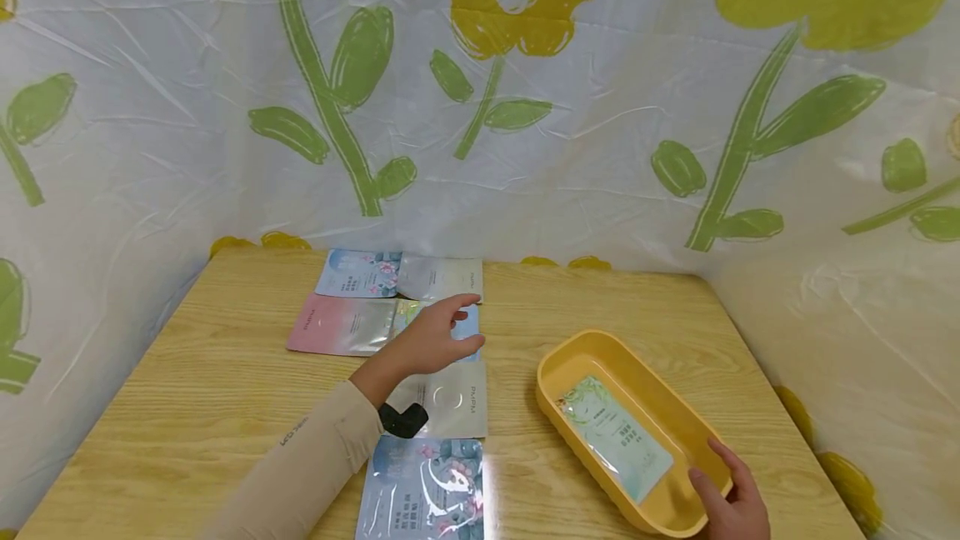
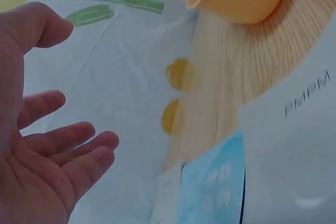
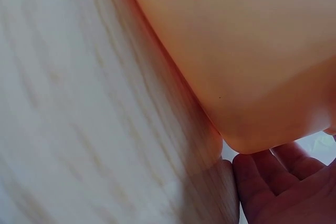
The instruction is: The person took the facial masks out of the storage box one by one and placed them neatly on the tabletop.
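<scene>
My left hand hovers over face mask sachets with thumb and fingers apart, and nothing is in its grasp in the left wrist view. Under it lies a blue-green sachet, partly hidden by the hand. A silver sachet lies nearer, partly behind the wrist. With thumb inside and fingers outside, my right hand grips the near end of a yellow oblong bin. Inside the bin lies one pale green mask sachet. The right wrist view shows the fingers at the bin's lower outside edge.
Farther back lie a pink sachet, a blue floral sachet and another silver sachet. Another blue floral sachet is at the front. Flower-print cloth hangs around the wooden table.
</scene>
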Action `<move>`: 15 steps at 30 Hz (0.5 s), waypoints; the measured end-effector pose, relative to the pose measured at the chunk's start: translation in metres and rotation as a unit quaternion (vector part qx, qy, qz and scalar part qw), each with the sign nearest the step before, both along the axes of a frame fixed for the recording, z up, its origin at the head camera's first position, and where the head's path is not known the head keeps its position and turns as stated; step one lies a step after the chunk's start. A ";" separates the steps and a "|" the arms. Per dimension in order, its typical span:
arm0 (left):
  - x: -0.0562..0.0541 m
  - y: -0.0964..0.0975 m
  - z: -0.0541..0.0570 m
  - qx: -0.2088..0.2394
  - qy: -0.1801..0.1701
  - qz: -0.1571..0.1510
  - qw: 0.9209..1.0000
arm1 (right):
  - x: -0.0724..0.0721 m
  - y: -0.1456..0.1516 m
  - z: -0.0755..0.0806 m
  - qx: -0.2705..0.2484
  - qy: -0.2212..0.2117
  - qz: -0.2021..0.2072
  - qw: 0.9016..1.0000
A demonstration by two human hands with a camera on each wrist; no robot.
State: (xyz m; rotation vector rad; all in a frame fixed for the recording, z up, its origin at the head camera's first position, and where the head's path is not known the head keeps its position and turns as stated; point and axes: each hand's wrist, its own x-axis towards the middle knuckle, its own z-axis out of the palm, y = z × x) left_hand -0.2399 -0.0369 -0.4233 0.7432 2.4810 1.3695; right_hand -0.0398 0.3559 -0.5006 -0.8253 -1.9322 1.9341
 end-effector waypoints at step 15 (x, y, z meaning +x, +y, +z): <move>0.011 0.082 0.009 -0.025 -0.004 -0.112 0.993 | 0.001 0.005 -0.003 -0.005 0.016 0.030 0.999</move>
